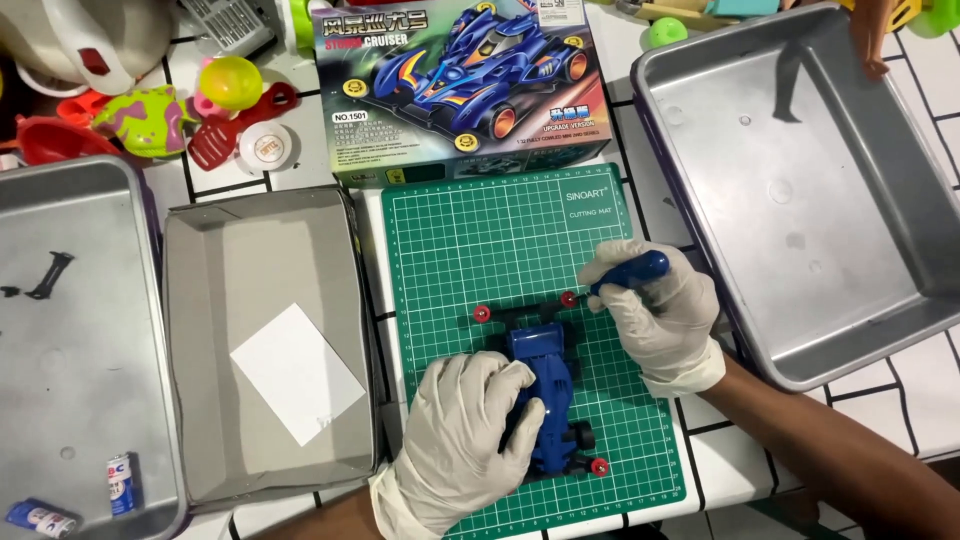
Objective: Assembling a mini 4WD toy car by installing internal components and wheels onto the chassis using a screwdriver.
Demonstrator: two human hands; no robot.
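A blue toy race car (550, 385) with black wheels and red rollers lies on a green cutting mat (480, 240). My left hand (462, 440), in a white glove, presses on the car's left side and holds it down. My right hand (660, 310), also gloved, grips a blue-handled screwdriver (628, 272) whose tip meets the red roller (569, 298) at the car's front right. A second red roller (482, 314) sits at the front left, and another (600, 467) at the rear.
The car's printed box (460, 90) stands behind the mat. A grey cardboard tray (265, 340) with a white card lies left. Metal trays flank the scene: the left one (70, 330) holds small black parts and batteries (120, 483), the right tray (800, 190) sits tilted. Toys clutter the back left.
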